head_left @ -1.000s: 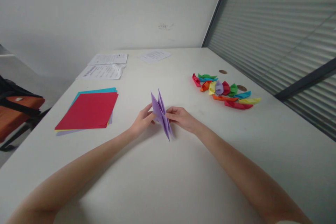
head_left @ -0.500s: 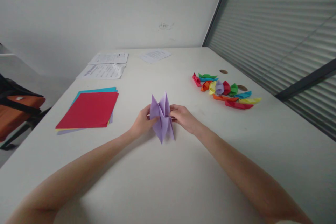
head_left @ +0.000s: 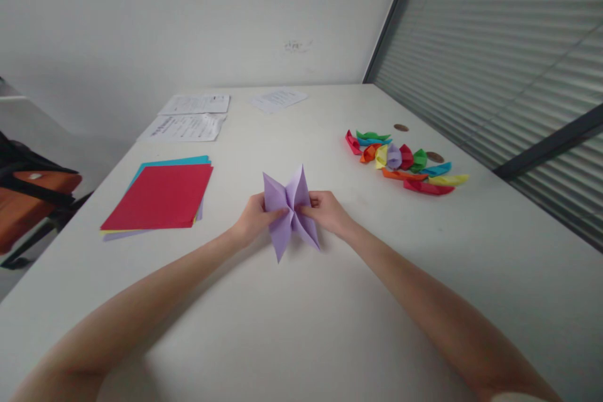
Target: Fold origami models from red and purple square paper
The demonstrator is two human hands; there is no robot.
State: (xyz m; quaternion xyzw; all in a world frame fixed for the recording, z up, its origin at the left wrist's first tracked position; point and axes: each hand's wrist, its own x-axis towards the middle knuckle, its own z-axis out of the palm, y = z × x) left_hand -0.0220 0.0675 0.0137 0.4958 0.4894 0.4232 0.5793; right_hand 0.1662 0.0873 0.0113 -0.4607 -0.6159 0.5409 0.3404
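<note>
Between my two hands is a piece of purple origami paper (head_left: pixel 281 235), folded into a shape with several pointed flaps spreading from a creased centre. My left hand (head_left: pixel 254 220) grips its left side, the thumb lying on the front face near the centre and the fingers behind. On the right side my right hand (head_left: pixel 330 213) pinches it, thumb pressed by the centre and fingers partly curled behind the flap. Both hands are closed on the paper, just above the white table (head_left: pixel 301 326). The paper's back is hidden.
To the left lies a stack of coloured paper squares, a red sheet (head_left: pixel 160 198) on top. Several small folded paper pieces (head_left: pixel 405 179) in many colours lie at the right. Printed sheets (head_left: pixel 188 125) rest at the back left. An orange chair (head_left: pixel 38 201) stands beyond the left edge.
The purple paper has been spread wider, its flaps now fanned apart into a flatter star-like shape. My right thumb has moved onto its front near the centre.
</note>
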